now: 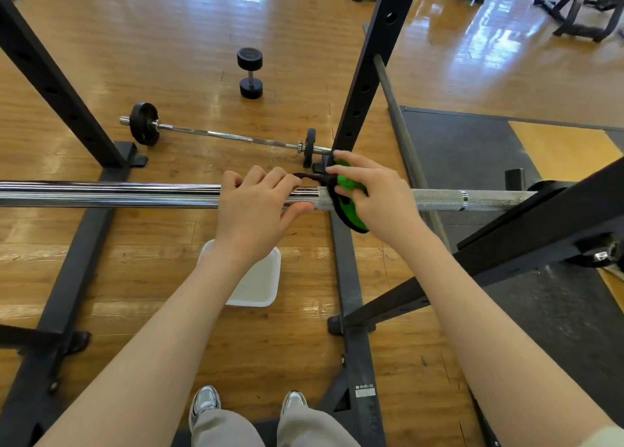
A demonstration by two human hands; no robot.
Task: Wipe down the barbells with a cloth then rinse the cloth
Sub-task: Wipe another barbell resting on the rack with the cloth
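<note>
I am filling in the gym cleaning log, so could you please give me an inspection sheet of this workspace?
Surface: wooden floor, dark mat on the right.
Job's things: racked barbell; green cloth wrapped on it; white basin on the floor below; second barbell on the floor.
Clutter: dumbbell standing on the floor.
Grippers: left hand grips the racked barbell; right hand holds the cloth.
Cables: nothing seen.
Surroundings: black rack, gym machines behind.
</note>
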